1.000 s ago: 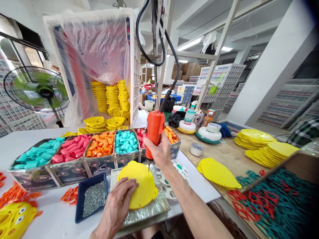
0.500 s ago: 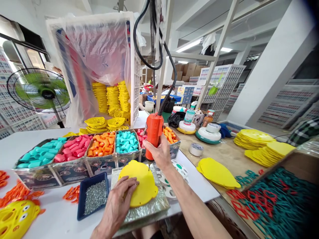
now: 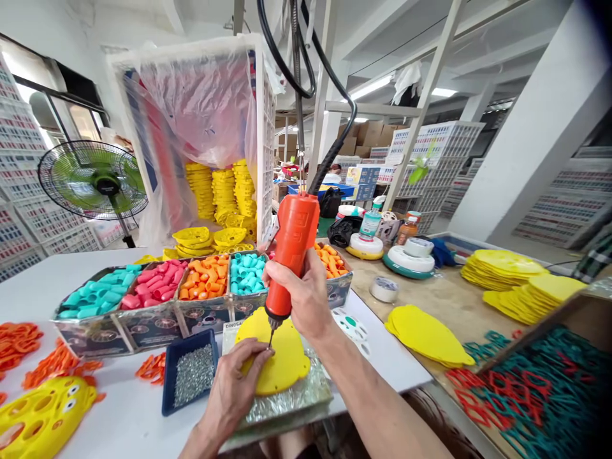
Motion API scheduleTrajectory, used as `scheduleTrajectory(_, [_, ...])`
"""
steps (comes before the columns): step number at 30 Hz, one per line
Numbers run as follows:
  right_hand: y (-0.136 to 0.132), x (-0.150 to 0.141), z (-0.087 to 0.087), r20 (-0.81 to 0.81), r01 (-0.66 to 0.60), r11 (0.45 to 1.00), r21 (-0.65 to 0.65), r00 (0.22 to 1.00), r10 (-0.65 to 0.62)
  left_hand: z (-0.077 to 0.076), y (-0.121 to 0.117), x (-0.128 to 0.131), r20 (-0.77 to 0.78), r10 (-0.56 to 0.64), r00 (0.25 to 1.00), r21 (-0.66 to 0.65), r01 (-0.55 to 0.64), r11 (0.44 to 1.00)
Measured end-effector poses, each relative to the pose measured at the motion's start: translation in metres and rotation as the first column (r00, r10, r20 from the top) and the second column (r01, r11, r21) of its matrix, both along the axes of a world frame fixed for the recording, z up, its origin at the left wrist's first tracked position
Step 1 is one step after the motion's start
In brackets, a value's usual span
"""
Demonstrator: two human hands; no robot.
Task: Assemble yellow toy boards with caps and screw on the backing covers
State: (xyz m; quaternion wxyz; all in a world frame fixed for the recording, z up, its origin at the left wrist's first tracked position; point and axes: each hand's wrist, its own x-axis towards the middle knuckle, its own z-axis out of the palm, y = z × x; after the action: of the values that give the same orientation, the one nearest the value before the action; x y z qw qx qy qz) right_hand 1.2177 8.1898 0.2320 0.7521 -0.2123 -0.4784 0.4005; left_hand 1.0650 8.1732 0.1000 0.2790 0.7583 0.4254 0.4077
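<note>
An orange electric screwdriver (image 3: 294, 239) hangs from a spring and cable, and my right hand (image 3: 308, 290) is wrapped round its body. Its bit points down and tilts toward the fingertips of my left hand (image 3: 241, 373). Those fingertips pinch what looks like a tiny screw at the bit's tip, mostly hidden. Under them lies a flat yellow plastic plate (image 3: 282, 363) with small holes along its edge. It rests on a plastic-wrapped block (image 3: 306, 389). Left of my left hand, a dark blue tray (image 3: 168, 382) holds many small metal screws (image 3: 194, 376).
Behind the plate runs a row of boxes (image 3: 153, 328) with teal, pink and orange plastic pieces. Orange parts and a yellow animal-face shell (image 3: 48, 414) lie left. Yellow plates (image 3: 425, 335), a tape roll (image 3: 384, 289) and a box of teal and red pieces (image 3: 549, 382) are right.
The screwdriver has come nearer and tilted, its bit shifting left from the plate's right side to my left fingertips. My left fingers have gone from lying on the plate to a pinch.
</note>
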Motion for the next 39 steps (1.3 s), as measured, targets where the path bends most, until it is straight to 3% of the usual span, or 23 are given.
scheduleTrajectory(8, [0.0, -0.002, -0.003, 0.002, -0.002, 1.0, 0.007, 1.0, 0.002, 0.006, -0.004, 0.002, 0.065, -0.016, 0.998, -0.039, 0.019, 0.999])
scheduleTrajectory(30, [0.006, 0.001, 0.001, -0.009, 0.021, 1.0, -0.003, 1.0, -0.021, 0.017, -0.006, 0.006, 0.035, -0.021, 0.999, -0.215, 0.029, 0.976])
scheduleTrajectory(36, [-0.002, 0.018, 0.005, 0.028, 0.036, 0.999, -0.017, 0.999, -0.035, 0.023, 0.001, 0.003, -0.038, -0.043, 0.998, -0.164, 0.036, 0.986])
scheduleTrajectory(39, [-0.016, 0.03, 0.005, 0.047, 0.026, 0.999, -0.019, 0.999, -0.025, 0.034, 0.012, 0.014, -0.13, -0.116, 0.985, -0.061, 0.109, 0.992])
